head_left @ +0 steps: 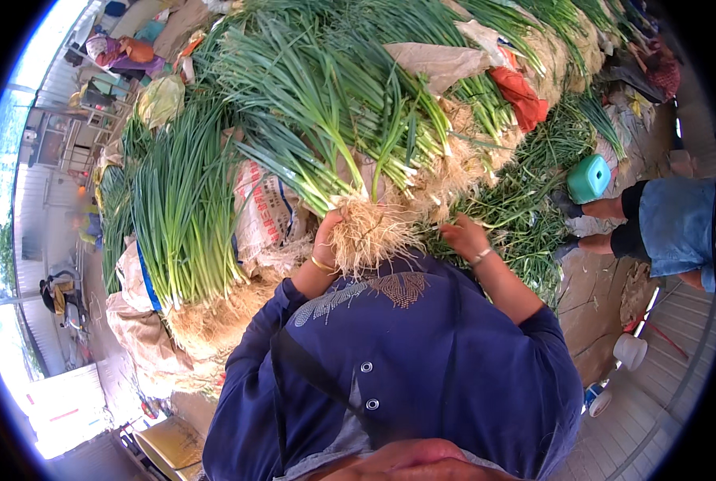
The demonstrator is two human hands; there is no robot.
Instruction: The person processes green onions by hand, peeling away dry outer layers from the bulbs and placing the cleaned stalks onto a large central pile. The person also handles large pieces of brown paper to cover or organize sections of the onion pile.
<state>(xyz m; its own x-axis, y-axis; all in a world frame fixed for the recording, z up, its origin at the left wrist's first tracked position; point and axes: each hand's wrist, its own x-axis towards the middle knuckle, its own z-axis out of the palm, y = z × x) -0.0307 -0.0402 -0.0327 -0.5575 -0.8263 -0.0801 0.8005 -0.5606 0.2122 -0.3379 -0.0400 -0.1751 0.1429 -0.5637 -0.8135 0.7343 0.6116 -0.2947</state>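
Left hand: the left hand [326,242] is closed around the root end of a bunch of spring onions [322,178], the fingers partly hidden by the roots.
Held bunch: it lies in front of the chest, pale stems and roots toward the body, green leaves running away up and to the left over the heap.
Roots: a dense, straw-coloured tangle of roots [374,234] hangs over the front of the dark blue top [422,345].
Right hand: the right hand [465,238] is just right of the roots, its fingers bent toward them; whether it grips anything I cannot tell.
Wrists: a gold-coloured bangle [322,264] on the left, a silver-coloured bracelet [480,256] on the right.
Main heap: a large heap of spring onions [294,76] spreads beyond the hands, with beige sacking [438,64] and a red cloth [520,98] on it.
Left stack: another stack of spring onions [185,208] lies roots toward the wearer, beside a printed white sack [260,204].
Floor litter: loose green leaves [526,208] cover the ground right of the right hand.
Right side: a person in blue shorts [682,224] stands near a teal plastic container [588,178].
Lower left: a yellow bin [169,445].
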